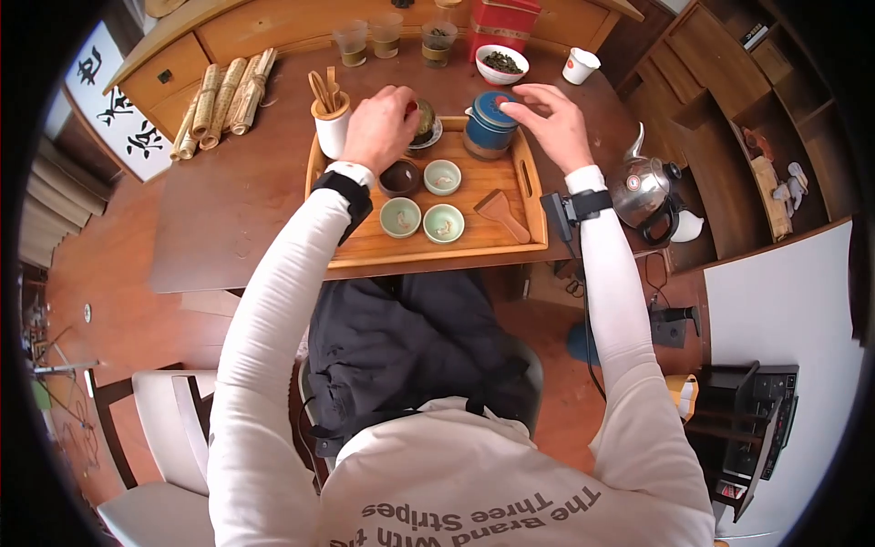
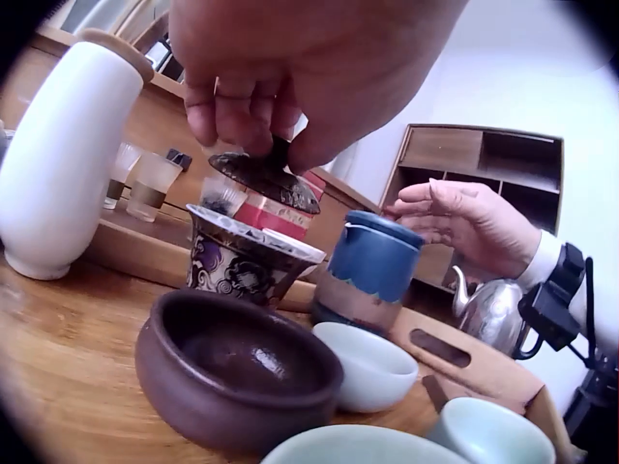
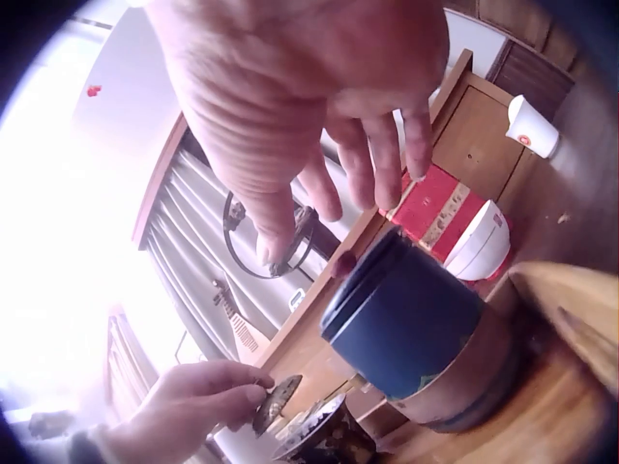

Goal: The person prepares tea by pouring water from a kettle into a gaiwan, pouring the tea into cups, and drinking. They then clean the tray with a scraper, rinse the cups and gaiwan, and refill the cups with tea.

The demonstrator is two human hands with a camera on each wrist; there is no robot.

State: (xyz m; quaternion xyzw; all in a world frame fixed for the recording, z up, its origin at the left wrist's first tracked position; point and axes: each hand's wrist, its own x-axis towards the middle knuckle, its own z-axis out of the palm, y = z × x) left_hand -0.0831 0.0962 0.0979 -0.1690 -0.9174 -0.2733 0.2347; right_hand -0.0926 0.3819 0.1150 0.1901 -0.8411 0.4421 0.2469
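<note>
Left wrist view, upper middle: my left hand [image 2: 324,72] pinches the cup lid [image 2: 263,184] by its knob, tilted just over the patterned cup [image 2: 232,263]. With so small a hold, the lid could slip and chip the rim or drop against the brown bowl [image 2: 237,372]. Right of top centre in the head view, my right hand [image 1: 556,126] is open, fingers apart, beside the blue pot [image 1: 490,137]; a careless thumb could jolt its red knob [image 1: 501,105].
</note>
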